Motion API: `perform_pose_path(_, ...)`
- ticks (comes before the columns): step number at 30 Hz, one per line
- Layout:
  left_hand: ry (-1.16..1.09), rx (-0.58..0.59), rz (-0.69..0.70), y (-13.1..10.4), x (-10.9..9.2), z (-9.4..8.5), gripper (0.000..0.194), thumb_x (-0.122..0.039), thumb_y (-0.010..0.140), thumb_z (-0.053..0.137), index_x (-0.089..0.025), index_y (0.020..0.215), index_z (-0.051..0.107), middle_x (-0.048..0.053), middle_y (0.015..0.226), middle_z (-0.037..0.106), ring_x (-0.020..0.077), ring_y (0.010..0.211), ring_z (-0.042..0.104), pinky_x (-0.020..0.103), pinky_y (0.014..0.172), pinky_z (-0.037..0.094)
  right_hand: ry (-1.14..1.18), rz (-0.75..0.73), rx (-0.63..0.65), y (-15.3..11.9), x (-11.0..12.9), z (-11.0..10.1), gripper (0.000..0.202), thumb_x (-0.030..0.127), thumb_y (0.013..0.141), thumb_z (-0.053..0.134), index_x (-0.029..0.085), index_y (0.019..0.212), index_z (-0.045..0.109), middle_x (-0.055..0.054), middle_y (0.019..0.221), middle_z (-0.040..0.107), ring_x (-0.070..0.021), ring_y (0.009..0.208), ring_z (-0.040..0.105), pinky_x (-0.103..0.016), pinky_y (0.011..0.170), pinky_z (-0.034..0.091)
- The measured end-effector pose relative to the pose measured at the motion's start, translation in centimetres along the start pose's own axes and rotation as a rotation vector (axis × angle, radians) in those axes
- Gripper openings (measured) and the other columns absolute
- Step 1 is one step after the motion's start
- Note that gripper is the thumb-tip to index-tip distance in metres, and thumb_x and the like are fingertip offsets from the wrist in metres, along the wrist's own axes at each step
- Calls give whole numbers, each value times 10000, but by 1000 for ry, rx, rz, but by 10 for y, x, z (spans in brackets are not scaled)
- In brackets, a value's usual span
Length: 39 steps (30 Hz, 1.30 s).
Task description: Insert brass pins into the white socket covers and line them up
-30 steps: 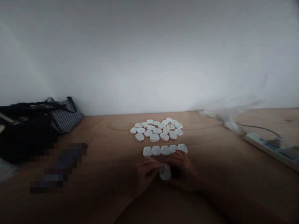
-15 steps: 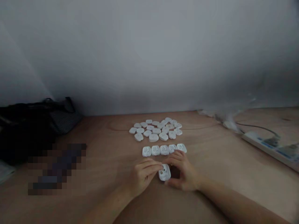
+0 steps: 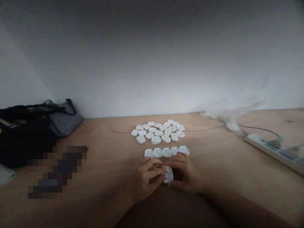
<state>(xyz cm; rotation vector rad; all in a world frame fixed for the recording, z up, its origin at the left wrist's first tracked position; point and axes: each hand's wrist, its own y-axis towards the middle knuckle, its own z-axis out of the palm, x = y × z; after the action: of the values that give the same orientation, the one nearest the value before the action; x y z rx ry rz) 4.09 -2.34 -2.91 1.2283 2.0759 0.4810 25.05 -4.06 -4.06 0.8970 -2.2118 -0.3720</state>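
Observation:
My right hand [image 3: 186, 173] is curled round a white plastic socket housing [image 3: 169, 174], thumb at its lower side and fingers at the upper side. Small holes show in the housing's open face. My left hand [image 3: 147, 178] is closed, its thumb and fingertips over the left part of that housing. Small brass-coloured pieces [image 3: 155, 167] show between its fingers; their exact shape is too small to tell. Just beyond my hands stands a row of several similar housings [image 3: 166, 152], open faces up. The right hand's fingertips overlap the row's right end in view.
Farther back lies a loose group of several white plastic pieces [image 3: 156, 140]. At right are a power strip [image 3: 273, 150] with plugs and a crumpled clear plastic bag [image 3: 234, 122]. A black bag with a striped part [image 3: 65, 120] sits at left, near a blurred-out dark object [image 3: 59, 169].
My left hand has turned and its thumb has come onto the housing, covering its left part. Brass-coloured pieces now show between its fingers. The right hand has stayed nearly still. The view is brighter.

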Motion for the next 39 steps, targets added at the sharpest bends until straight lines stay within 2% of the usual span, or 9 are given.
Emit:
perform_pose_path(4, 39, 9, -25, -4, 3, -2, 280, -339, 803, 635, -210, 1052, 637, 82, 962, 591, 216, 901, 553, 357, 806, 474, -8, -9, -12, 0, -3, 2, 504, 490, 671, 701, 245, 1096, 583, -53, 967, 657, -242, 902, 578, -430, 872, 340)
perform_pose_path(8, 5, 24, -158, -4, 5, -1, 505, -529, 667, 709, -191, 1027, 603, 74, 934, 606, 235, 898, 555, 355, 804, 471, -4, -15, -33, -1, -7, 4, 519, 521, 649, 714, 244, 1070, 593, -52, 941, 664, -240, 888, 584, -429, 874, 345)
perform_pose_path(11, -15, 72, -176, -4, 8, 2, 627, -575, 600, 731, -189, 1074, 593, 78, 944, 622, 249, 907, 555, 375, 827, 456, 11, -6, -45, -1, -9, 6, 531, 565, 606, 730, 236, 1004, 607, -46, 902, 667, -236, 862, 586, -427, 870, 347)
perform_pose_path(16, -7, 119, -127, -6, 14, 6, 584, -555, 640, 716, -203, 1095, 612, 77, 930, 641, 249, 891, 555, 389, 822, 437, 35, 25, -55, -2, -10, 8, 546, 591, 559, 746, 239, 957, 615, -37, 863, 668, -232, 835, 594, -442, 878, 341)
perform_pose_path(25, 43, 129, -129, -3, 9, 4, 494, -436, 674, 741, -205, 1092, 612, 65, 932, 648, 252, 906, 545, 410, 844, 413, -19, 66, -51, -4, -12, 11, 652, 576, 520, 773, 227, 1029, 563, -45, 964, 668, -277, 1010, 577, -511, 986, 222)
perform_pose_path(29, 50, 119, -121, -3, 9, 3, 500, -433, 675, 740, -207, 1100, 603, 86, 1034, 636, 273, 999, 525, 436, 913, 395, -63, 65, -16, -3, -16, -5, 764, 601, 463, 785, 209, 1077, 555, -77, 1017, 638, -292, 1019, 540, -458, 909, 326)
perform_pose_path(32, 73, 91, -115, -6, 11, 3, 508, -465, 658, 742, -211, 1077, 610, 100, 1112, 603, 294, 1082, 490, 462, 954, 383, -127, 94, 37, -5, -26, -24, 348, 469, 705, 703, 233, 949, 623, -43, 909, 644, -232, 902, 556, -390, 812, 374)
perform_pose_path(34, 100, 84, -113, -7, 12, 4, 512, -482, 648, 743, -216, 1066, 615, 102, 1140, 588, 306, 1115, 473, 488, 964, 379, -157, 122, 79, -6, -34, -35, 172, 361, 778, 656, 245, 904, 645, -34, 881, 638, -219, 890, 548, -375, 797, 373)
perform_pose_path(39, 130, 83, -115, -9, 14, 5, 538, -493, 634, 753, -211, 1073, 622, 104, 1145, 585, 309, 1134, 466, 499, 992, 362, -169, 114, 184, -7, -39, -44, 104, 309, 778, 653, 270, 871, 684, -24, 849, 628, -207, 868, 539, -347, 777, 368)
